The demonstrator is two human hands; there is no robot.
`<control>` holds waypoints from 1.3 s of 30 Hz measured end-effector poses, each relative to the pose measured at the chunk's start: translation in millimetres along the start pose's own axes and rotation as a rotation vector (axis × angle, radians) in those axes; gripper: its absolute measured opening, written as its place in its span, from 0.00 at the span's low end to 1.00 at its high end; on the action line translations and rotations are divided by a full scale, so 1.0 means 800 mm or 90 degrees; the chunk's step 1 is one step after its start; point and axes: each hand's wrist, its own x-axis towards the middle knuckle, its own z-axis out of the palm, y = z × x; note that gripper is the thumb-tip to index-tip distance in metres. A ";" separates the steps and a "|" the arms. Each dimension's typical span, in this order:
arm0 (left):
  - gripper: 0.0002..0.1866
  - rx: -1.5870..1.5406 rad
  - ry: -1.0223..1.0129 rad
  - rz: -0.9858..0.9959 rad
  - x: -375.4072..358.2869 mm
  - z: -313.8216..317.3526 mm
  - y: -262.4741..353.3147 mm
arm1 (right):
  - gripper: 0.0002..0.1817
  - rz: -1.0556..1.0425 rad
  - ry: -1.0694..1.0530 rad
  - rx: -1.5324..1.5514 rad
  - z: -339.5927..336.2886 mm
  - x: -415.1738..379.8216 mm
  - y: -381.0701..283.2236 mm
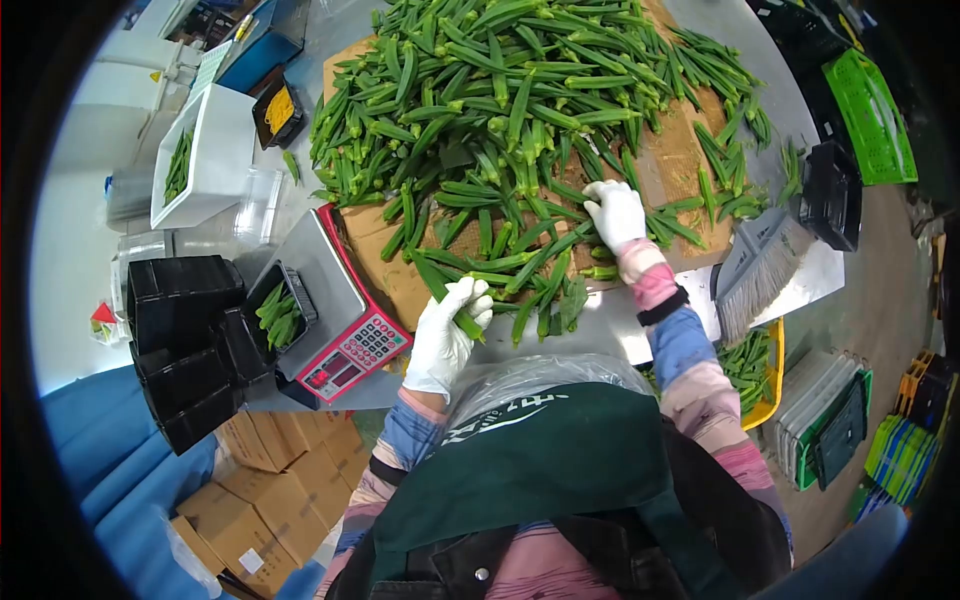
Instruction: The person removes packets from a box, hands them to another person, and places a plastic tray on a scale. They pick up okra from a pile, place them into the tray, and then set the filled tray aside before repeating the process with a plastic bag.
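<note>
A big heap of green okra point(490, 90) covers flattened cardboard point(680, 150) on the metal table. My left hand point(445, 335), in a white glove, is closed around okra pods point(432, 280); their ends stick out above and below the fist. Over the right front of the heap is my right hand point(617, 215), gloved too, its fingers bent down against the okra. Whatever is between those fingertips is hidden. Left of my left hand stands a red digital scale point(350, 355), with a black tray point(282, 310) of okra on its plate.
Stacked black trays point(185, 300) stand left of the scale. Behind them is a white foam box point(215, 150) with okra inside. A brush point(760, 270) lies at the table's right edge, above a yellow crate point(770, 375) of okra. Cardboard boxes point(240, 520) sit below left.
</note>
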 end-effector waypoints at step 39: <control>0.14 0.252 -0.062 0.037 -0.021 -0.004 -0.002 | 0.18 0.127 -0.062 0.149 0.015 0.010 -0.073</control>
